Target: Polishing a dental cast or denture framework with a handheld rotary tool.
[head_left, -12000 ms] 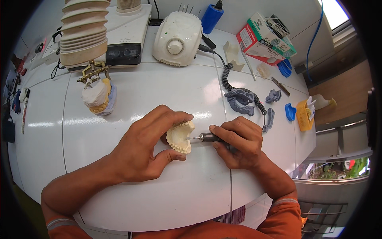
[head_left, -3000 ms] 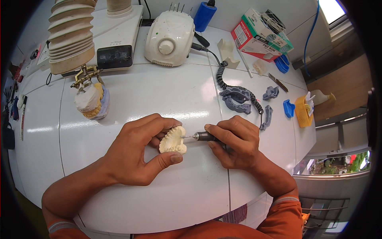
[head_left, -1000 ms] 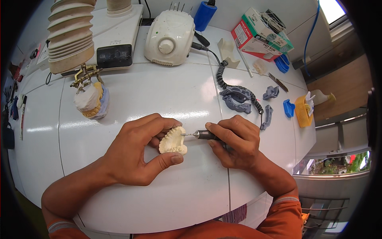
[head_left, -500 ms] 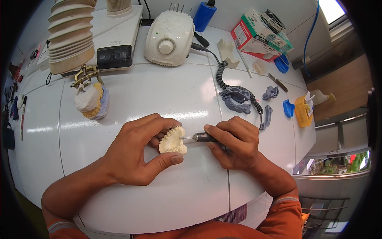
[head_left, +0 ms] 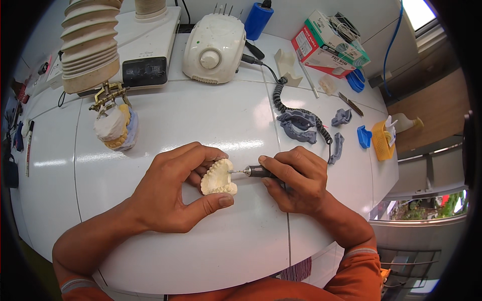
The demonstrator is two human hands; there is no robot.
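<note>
Left hand (head_left: 173, 193) grips the cream plaster dental cast (head_left: 219, 178), thumb below, fingers curled over its back, near the front edge of the white tabletop (head_left: 201, 115). Right hand (head_left: 296, 178) holds the slim metal rotary handpiece (head_left: 255, 172) pen-fashion, bur tip touching the cast's inner face. Judged: trimming in progress; the next pass needs a steady cast and light pressure. Coiled black cord (head_left: 296, 113) runs toward the back edge.

White table (head_left: 211, 115), grey dental models (head_left: 299, 125)

A dental lab: plaster tooth casts (head_left: 219, 179), micromotor control unit (head_left: 214, 47), articulator (head_left: 114, 125).
</note>
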